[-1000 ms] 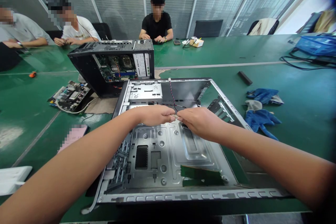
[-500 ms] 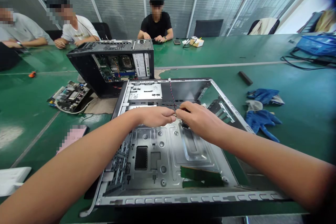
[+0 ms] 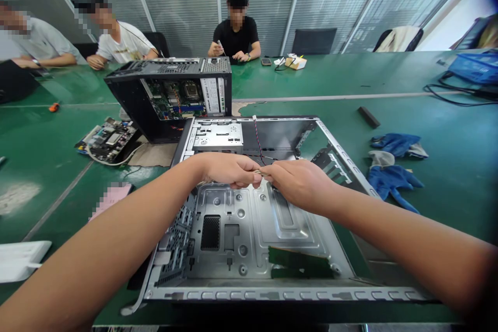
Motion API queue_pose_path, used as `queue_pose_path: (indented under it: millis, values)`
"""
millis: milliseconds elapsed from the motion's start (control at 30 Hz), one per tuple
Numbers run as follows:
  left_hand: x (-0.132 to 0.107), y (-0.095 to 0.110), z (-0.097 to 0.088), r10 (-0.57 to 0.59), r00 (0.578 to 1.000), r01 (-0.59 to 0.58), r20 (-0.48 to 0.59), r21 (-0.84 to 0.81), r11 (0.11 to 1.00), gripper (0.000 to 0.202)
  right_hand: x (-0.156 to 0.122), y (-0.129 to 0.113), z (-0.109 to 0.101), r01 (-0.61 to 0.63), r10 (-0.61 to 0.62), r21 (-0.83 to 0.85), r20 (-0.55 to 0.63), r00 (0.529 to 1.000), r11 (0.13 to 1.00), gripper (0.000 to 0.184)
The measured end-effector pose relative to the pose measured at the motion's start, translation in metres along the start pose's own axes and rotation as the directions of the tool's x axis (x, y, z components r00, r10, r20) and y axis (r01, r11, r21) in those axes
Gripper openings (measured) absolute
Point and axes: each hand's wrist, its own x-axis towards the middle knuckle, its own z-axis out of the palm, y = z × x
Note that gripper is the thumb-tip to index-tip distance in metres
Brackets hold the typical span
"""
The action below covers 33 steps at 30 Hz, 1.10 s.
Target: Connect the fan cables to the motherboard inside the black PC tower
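Observation:
An open computer case (image 3: 218, 290) lies on its side in front of me, its bare metal tray facing up. Above the tray my left hand (image 3: 231, 170) and my right hand (image 3: 298, 181) meet, fingertips pinched on a thin bundle of cables (image 3: 261, 171) between them. A twisted dark wire with a white connector (image 3: 254, 118) runs up from behind the hands toward the case's far edge. Two green memory modules (image 3: 299, 259) rest on the tray near its front rim. My fingers cover most of the bundle.
A second computer case (image 3: 128, 98) stands upright behind, with a loose motherboard (image 3: 111, 140) to its left. Blue gloves (image 3: 392, 179) and a dark bar (image 3: 368, 117) lie at right. Several people sit across the green table (image 3: 303, 85); a white device (image 3: 23, 262) sits at left.
My right hand's fingers have straightened and closed in toward the left, and the left fingers have curled tighter around the cables. Across the table, a person has raised a pen-like object.

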Motion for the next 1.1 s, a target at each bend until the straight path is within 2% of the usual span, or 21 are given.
queue_pose_path:
  millis: [133,233,367,467,533,633,733,833,1100]
  values:
    - [0.001,0.0,0.0,-0.047,0.997,0.04,0.057,0.107,0.993,0.015,0.0,-0.001,-0.001,-0.098,0.09,0.082,0.104,0.991,0.992,0.03]
    - [0.004,0.001,0.002,-0.062,0.997,0.07,-0.037,0.282,0.957,0.016,0.004,-0.003,-0.006,-0.214,0.181,0.196,0.175,0.968,0.957,0.029]
    - [0.008,0.0,0.004,-0.038,0.986,0.117,-0.16,0.52,0.846,0.021,0.01,-0.004,-0.012,-0.382,0.285,0.408,0.279,0.917,0.829,0.028]
    - [0.011,-0.002,0.006,-0.045,0.98,0.157,-0.193,0.62,0.769,0.024,0.013,-0.004,-0.012,-0.463,0.325,0.534,0.336,0.884,0.707,0.027]
    - [0.012,-0.002,0.007,-0.047,0.977,0.173,-0.206,0.651,0.739,0.025,0.013,-0.004,-0.01,-0.478,0.34,0.561,0.339,0.877,0.676,0.026]
    - [0.012,-0.001,0.006,-0.054,0.984,0.148,-0.171,0.603,0.784,0.025,0.01,-0.005,-0.007,-0.431,0.312,0.511,0.305,0.9,0.743,0.021]
    - [0.01,0.001,0.003,-0.071,0.995,0.094,-0.065,0.497,0.863,0.022,0.005,-0.004,-0.005,-0.322,0.235,0.446,0.24,0.942,0.835,0.017]
    - [0.008,0.002,0.001,-0.082,0.996,0.083,-0.02,0.413,0.907,0.017,0.002,-0.002,-0.005,-0.223,0.17,0.376,0.17,0.971,0.899,0.013]
    - [0.005,0.0,-0.001,-0.065,0.996,0.052,0.058,0.206,0.977,0.014,-0.003,0.001,-0.014,-0.083,0.057,0.172,0.152,0.987,0.982,0.023]
